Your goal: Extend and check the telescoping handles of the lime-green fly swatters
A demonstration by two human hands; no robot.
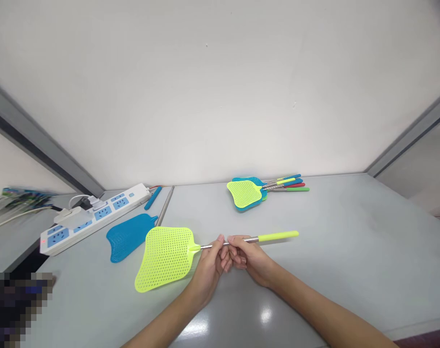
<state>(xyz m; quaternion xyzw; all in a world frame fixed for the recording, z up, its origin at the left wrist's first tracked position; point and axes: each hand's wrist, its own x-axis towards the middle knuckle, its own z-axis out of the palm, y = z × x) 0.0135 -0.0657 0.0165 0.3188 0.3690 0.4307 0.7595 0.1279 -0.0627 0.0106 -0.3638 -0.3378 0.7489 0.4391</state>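
Note:
A yellow-green fly swatter (166,258) with a perforated head and a metal rod is held level above the grey table. My left hand (213,261) is closed on the rod close to the head, thumb on top. Just beside it, my right hand (247,256) pinches the same rod nearer the yellow grip (278,236). Left of the swatter lies a loose blue swatter head (131,237), partly behind the yellow one. A bare metal rod (165,205) and a blue handle sleeve (153,198) rest behind it.
A white power strip (96,220) with plugs lies along the left side. Several swatters with coloured handles are stacked near the wall around a yellow-green swatter (246,192). A pale wall (220,96) bounds the table (350,241) at the back.

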